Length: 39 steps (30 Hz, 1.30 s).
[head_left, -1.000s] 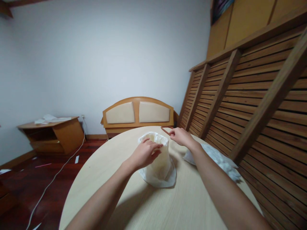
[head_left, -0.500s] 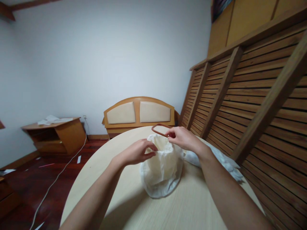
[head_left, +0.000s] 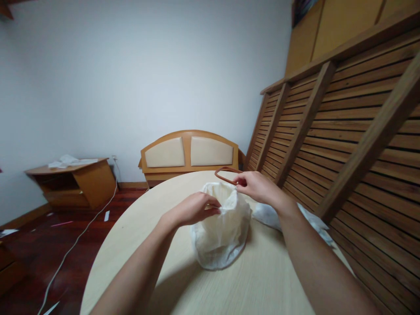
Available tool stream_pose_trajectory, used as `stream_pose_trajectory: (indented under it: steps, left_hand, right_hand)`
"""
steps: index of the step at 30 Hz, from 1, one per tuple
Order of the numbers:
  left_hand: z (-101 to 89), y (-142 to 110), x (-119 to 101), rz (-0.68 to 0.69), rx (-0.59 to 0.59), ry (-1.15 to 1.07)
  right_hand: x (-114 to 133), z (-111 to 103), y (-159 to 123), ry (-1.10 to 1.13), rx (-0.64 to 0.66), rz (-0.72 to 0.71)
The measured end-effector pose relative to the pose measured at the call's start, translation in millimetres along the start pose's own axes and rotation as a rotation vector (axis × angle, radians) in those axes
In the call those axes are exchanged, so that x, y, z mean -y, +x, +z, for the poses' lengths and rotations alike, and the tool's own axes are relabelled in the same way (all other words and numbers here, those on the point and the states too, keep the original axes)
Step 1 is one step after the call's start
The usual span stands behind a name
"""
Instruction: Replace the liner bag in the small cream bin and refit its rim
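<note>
The person's L hand (head_left: 197,208) is pinching the near-L rim of a white bag (head_left: 221,238), thumb & fingers closing on the edge, prob. because that thin, floppy wall is needing a steady hold to stay up w/ its mouth open. The bag itself is standing more or less upright on the round table (head_left: 138,245), in front of the person, its rounded base spreading wide on the tabletop, which is likely helping it not tip. The R hand (head_left: 257,187) is gripping a brown loop (head_left: 225,179) by its near-R end, fingertips closing on the bar; the rest of the loop is jutting out to the L, just above & behind the bag's far rim, so the hold at one end is apparently leaving most of it free. Whether the R fingertips are also touching the bag's rim, can't tell. Both wrists are coming in from opp. sides, prob. so neither is blocking the opening. A white bundle (head_left: 267,215) is lying on the table to the R, partly hidden behind the R forearm, apparently out of the way; what's inside, can't tell. Beyond the table's far edge, a headboard (head_left: 187,151) is standing near the wall, & a slatted wood panel (head_left: 331,151) is leaning at R.
</note>
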<state>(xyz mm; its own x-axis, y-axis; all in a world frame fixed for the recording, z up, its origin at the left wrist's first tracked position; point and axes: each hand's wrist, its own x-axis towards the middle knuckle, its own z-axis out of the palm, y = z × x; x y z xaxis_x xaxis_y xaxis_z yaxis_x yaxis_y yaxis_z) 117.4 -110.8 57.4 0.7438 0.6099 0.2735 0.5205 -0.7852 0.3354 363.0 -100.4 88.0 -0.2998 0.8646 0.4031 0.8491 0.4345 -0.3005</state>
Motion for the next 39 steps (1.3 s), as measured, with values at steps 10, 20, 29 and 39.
stream_pose_trajectory:
  steps: [10,20,29,39]
  left_hand:
    - [-30.5,-24,-9,-0.110,0.032,-0.073]
    - [-35.8,-25,-8,-0.077,0.097,-0.169]
    - [-36.8,-29,15,-0.105,-0.369,-0.124]
    - [-33.4,-26,-1,-0.134,-0.280,0.018]
  right_hand:
    - [-4,-2,-3,-0.091,0.055,0.094]
    - [8,-9,-9,0.166,0.095,-0.163]
    - [9,-15,-12,0.193,0.043,-0.400]
    - [14,-13,-8,0.295,0.157,-0.462]
